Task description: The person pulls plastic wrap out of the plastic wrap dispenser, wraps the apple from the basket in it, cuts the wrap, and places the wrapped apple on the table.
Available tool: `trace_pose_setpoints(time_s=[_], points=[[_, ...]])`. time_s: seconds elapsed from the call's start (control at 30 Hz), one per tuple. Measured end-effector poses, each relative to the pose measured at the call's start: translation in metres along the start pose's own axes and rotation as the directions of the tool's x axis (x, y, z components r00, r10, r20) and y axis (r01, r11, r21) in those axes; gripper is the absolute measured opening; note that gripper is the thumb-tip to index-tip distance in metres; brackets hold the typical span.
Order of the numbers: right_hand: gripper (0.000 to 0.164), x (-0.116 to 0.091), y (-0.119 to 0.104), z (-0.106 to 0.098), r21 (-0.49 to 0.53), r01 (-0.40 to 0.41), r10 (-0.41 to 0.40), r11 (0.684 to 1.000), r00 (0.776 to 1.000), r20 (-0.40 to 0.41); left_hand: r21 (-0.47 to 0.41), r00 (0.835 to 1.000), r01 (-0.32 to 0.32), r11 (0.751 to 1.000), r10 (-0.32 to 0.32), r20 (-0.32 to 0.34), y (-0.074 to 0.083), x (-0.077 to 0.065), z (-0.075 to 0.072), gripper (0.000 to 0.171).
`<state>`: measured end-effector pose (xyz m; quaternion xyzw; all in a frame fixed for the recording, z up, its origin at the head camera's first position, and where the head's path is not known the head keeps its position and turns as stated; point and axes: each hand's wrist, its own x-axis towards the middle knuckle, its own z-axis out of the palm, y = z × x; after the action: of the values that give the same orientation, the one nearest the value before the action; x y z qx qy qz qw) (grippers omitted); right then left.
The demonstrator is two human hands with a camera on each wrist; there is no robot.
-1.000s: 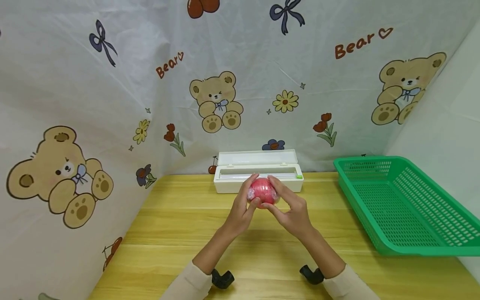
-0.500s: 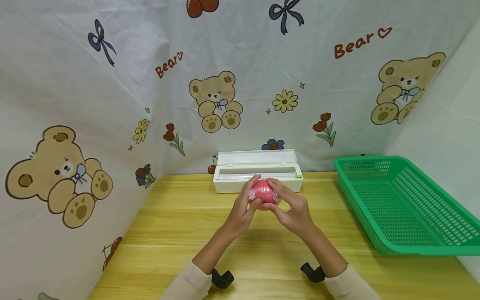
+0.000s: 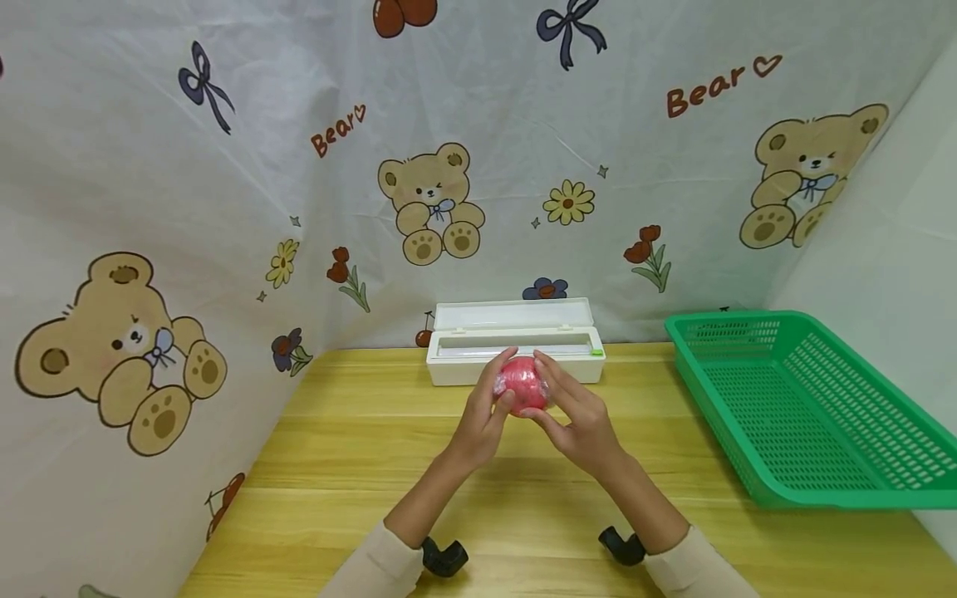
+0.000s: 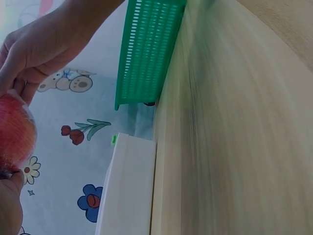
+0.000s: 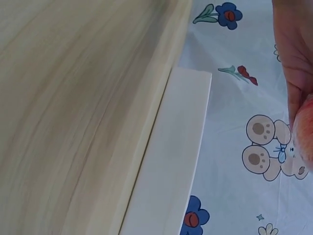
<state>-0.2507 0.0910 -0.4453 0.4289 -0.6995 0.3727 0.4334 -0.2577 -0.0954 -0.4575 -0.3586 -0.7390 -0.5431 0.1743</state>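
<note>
A red apple (image 3: 522,385) wrapped in clear cling film is held up over the table, between both hands. My left hand (image 3: 481,422) grips its left side, thumb at the near face and fingers over the far top. On the opposite side my right hand (image 3: 586,425) grips it with the thumb low and the fingers on top. Crumpled film shows at the apple's sides. In the left wrist view the apple (image 4: 15,132) has a glossy film skin, and the left hand (image 4: 10,208) is partly cut off by the frame.
Behind the hands stands a white cling film box (image 3: 516,371), its lid (image 3: 513,314) raised and a green slider (image 3: 596,352) at its right end. A green plastic basket (image 3: 721,415) sits on the right of the wooden table (image 3: 359,465). Printed cloth (image 3: 508,108) hangs behind.
The apple has turned slightly in the fingers and shifted a little left. My left thumb has moved up a bit on its near face. Both hands keep their grip.
</note>
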Motion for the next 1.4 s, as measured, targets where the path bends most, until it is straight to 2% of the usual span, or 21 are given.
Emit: trace_pose_setpoints(time_s=[0.1, 0.27, 0.37, 0.47, 0.67, 0.8, 0.9, 1.13, 1.4], points=[[0.057, -0.0012, 0.0005, 0.0014, -0.007, 0.017, -0.017, 1.000, 1.000, -0.001, 0.064, 1.000, 0.001, 0.998, -0.001, 0.005, 0.0012, 0.0007, 0.0002, 0.052], [0.054, -0.0030, 0.0014, 0.0022, -0.042, 0.035, -0.035, 0.998, 0.999, 0.005, 0.184, 0.999, -0.036, 0.982, 0.036, 0.006, 0.0022, 0.0008, 0.0000, 0.051], [0.054, -0.0033, 0.0016, 0.0020, -0.053, 0.036, -0.035, 0.998, 0.999, 0.015, 0.214, 1.000, -0.029, 0.977, 0.030, -0.002, 0.0033, 0.0001, 0.0001, 0.052], [0.057, -0.0022, 0.0020, 0.0006, -0.051, 0.015, -0.013, 0.999, 0.999, 0.029, 0.179, 1.000, 0.015, 0.984, -0.013, -0.014, 0.0044, -0.0002, -0.0001, 0.050], [0.072, -0.0006, 0.0026, -0.0034, -0.034, -0.005, 0.007, 0.999, 0.998, 0.068, 0.047, 0.994, 0.098, 0.994, -0.095, -0.052, 0.0055, 0.0005, -0.0018, 0.043], [0.069, 0.0001, 0.0009, -0.0048, -0.058, 0.030, -0.025, 0.998, 0.996, 0.088, -0.003, 0.993, 0.108, 0.994, -0.108, -0.055, 0.0061, 0.0015, -0.0028, 0.041], [0.064, -0.0003, 0.0004, -0.0049, -0.078, 0.056, -0.049, 0.995, 0.995, 0.089, 0.007, 0.993, 0.113, 0.994, -0.113, -0.039, 0.0068, 0.0016, -0.0025, 0.043], [0.063, -0.0020, 0.0011, -0.0023, -0.106, 0.074, -0.068, 0.992, 0.996, 0.063, 0.135, 0.999, 0.038, 0.990, -0.034, -0.036, 0.0080, 0.0013, -0.0006, 0.051], [0.059, -0.0040, 0.0009, 0.0026, -0.093, 0.097, -0.093, 0.991, 0.995, 0.042, 0.266, 0.999, 0.018, 0.964, -0.008, -0.038, 0.0085, -0.0009, 0.0007, 0.047]])
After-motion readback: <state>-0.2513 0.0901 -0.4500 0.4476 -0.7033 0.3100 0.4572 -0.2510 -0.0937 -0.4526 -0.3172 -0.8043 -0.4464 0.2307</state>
